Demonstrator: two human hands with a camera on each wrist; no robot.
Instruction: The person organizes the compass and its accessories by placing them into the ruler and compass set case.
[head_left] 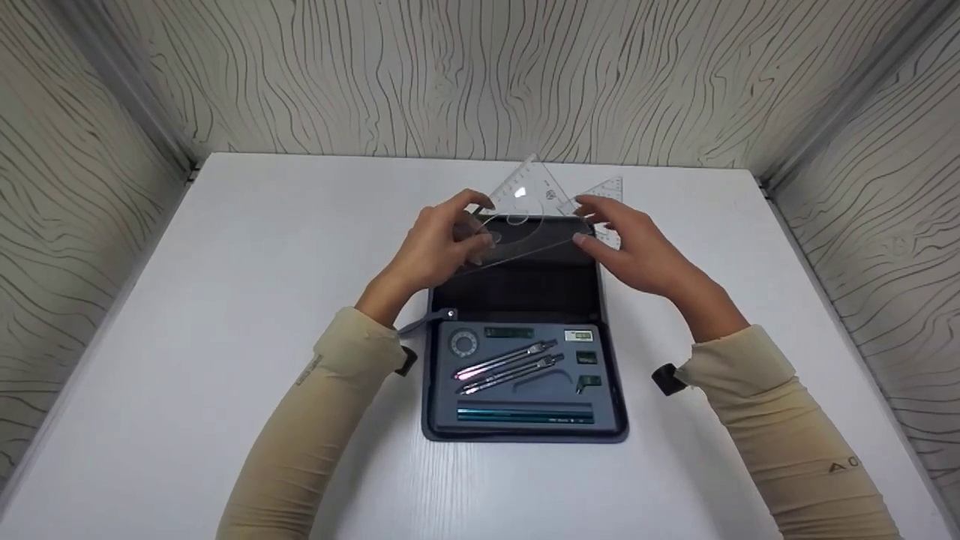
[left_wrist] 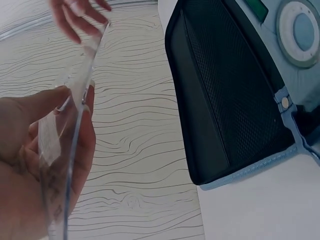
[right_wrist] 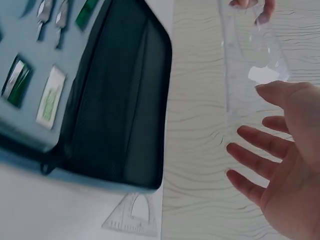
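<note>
My left hand (head_left: 431, 244) pinches a clear plastic set square (head_left: 551, 193) between thumb and fingers and holds it up over the lid of an open case (head_left: 517, 292). Close to the set square's other end, my right hand (head_left: 637, 244) has its fingers spread; in the right wrist view these fingers (right_wrist: 260, 142) are not curled round it. Whether the fingertips touch the plastic I cannot tell. A smaller clear set square (right_wrist: 131, 220) lies on the table beside the lid, partly behind my right hand in the head view.
In the case's grey tray (head_left: 442, 375) sit two silver compass-like tools (head_left: 510, 364), dark green pencils (head_left: 525, 412), a round ring-shaped piece (head_left: 463, 343) and several small green pieces. A strap (head_left: 424, 322) sticks out at the left hinge. Patterned walls (head_left: 480, 82) enclose the white table (head_left: 262, 262).
</note>
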